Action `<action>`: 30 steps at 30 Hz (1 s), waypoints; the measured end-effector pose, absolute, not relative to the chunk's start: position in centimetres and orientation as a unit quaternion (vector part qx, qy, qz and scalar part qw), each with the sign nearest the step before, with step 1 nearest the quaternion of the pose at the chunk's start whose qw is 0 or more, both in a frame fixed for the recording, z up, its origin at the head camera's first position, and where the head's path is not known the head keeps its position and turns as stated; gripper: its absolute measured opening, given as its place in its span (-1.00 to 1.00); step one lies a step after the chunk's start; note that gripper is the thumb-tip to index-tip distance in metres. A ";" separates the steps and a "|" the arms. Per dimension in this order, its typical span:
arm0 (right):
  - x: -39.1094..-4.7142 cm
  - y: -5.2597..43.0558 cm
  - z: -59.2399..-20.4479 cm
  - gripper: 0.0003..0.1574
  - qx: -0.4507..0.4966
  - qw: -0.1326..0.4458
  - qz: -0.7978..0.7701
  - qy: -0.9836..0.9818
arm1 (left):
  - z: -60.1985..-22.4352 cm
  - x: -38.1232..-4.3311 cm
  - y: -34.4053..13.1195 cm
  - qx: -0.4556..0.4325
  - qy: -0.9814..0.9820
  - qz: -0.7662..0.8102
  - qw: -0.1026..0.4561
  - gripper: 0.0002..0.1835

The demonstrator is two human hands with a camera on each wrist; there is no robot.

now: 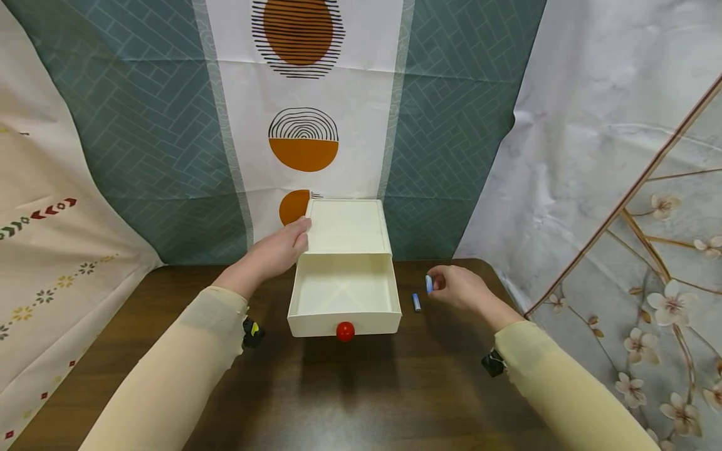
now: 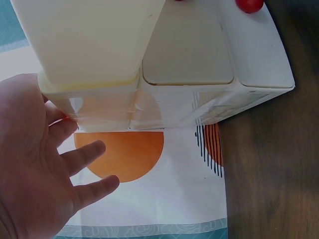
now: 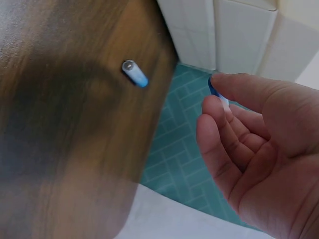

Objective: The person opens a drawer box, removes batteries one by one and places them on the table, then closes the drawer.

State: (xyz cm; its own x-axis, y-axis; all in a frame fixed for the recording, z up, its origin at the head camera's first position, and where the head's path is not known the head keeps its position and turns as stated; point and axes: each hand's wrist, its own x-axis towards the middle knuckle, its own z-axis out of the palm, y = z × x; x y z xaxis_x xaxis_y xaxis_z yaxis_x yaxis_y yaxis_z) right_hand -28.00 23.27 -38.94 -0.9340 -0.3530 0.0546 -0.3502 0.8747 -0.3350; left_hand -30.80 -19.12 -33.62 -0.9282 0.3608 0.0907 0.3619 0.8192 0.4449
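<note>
A white drawer box (image 1: 350, 225) stands on the table with its upper drawer (image 1: 344, 324) pulled out, a red knob (image 1: 345, 331) on the front. Nothing lies inside that drawer. My left hand (image 1: 277, 252) touches the box's upper left edge; in the left wrist view its fingers (image 2: 83, 157) stretch beside the box wall, the thumb hidden. To the right of the drawer, my right hand (image 1: 459, 287) pinches a blue-and-white battery (image 1: 429, 285) between thumb and fingertips, above the table. A second such battery (image 1: 416, 302) lies on the table between drawer and right hand.
The brown wooden table (image 1: 350, 394) reaches back to a patterned teal-and-white cloth (image 1: 451, 125). A floral cloth (image 1: 648, 282) hangs along the right side, another cloth (image 1: 51, 250) on the left. Lower drawer tiers (image 2: 189, 45) show beneath the pulled-out one.
</note>
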 end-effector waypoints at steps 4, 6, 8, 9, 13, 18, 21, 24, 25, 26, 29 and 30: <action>-28.2 23.4 -39.6 -0.44 -0.183 0.004 -0.176 0.967 | -33.7 -30.9 -19.1 -0.189 -0.954 -0.232 0.001 -0.31; -28.3 23.5 -40.1 -0.44 -0.181 0.006 -0.177 0.967 | -33.8 -30.9 -19.1 -0.189 -0.954 -0.232 0.001 -0.31; -28.4 23.6 -40.5 -0.44 -0.180 0.010 -0.176 0.968 | -33.9 -30.9 -19.1 -0.189 -0.954 -0.233 0.001 -0.32; -28.5 23.6 -40.7 -0.43 -0.179 0.012 -0.175 0.968 | -33.9 -30.9 -19.1 -0.189 -0.954 -0.234 0.000 -0.32; -28.8 23.5 -41.5 -0.42 -0.178 0.017 -0.173 0.969 | -33.7 -30.8 -19.1 -0.190 -0.953 -0.236 -0.003 -0.32; -29.5 23.4 -42.4 -0.41 -0.172 0.018 -0.173 0.970 | -33.4 -30.8 -19.1 -0.190 -0.952 -0.239 -0.002 -0.32; -29.8 23.4 -42.9 -0.41 -0.166 0.022 -0.171 0.971 | -33.4 -30.8 -19.0 -0.190 -0.952 -0.239 -0.003 -0.32; -29.9 23.4 -43.4 -0.41 -0.162 0.028 -0.169 0.972 | -33.4 -30.8 -19.0 -0.190 -0.952 -0.239 -0.004 -0.32; -29.9 23.4 -43.5 -0.42 -0.160 0.030 -0.169 0.972 | -33.4 -30.8 -19.0 -0.191 -0.952 -0.239 -0.003 -0.32; -29.9 23.5 -43.7 -0.42 -0.158 0.032 -0.169 0.972 | -33.4 -30.8 -19.0 -0.191 -0.952 -0.239 -0.003 -0.32; -29.9 23.6 -44.0 -0.41 -0.156 0.040 -0.168 0.973 | -33.4 -30.8 -19.0 -0.191 -0.952 -0.240 -0.002 -0.32; -30.0 23.6 -44.2 -0.41 -0.156 0.042 -0.169 0.972 | -33.4 -30.8 -18.9 -0.190 -0.952 -0.240 -0.002 -0.32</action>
State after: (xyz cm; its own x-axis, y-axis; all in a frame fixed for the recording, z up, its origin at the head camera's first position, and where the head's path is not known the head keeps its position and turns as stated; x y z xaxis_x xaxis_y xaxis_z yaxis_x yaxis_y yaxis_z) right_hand -29.96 23.61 -44.16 -0.9480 -0.3168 -0.0299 -0.2883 0.8948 -0.3410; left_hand -30.80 -18.95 -33.42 -0.9276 0.3633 0.0868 0.3610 0.8123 0.4580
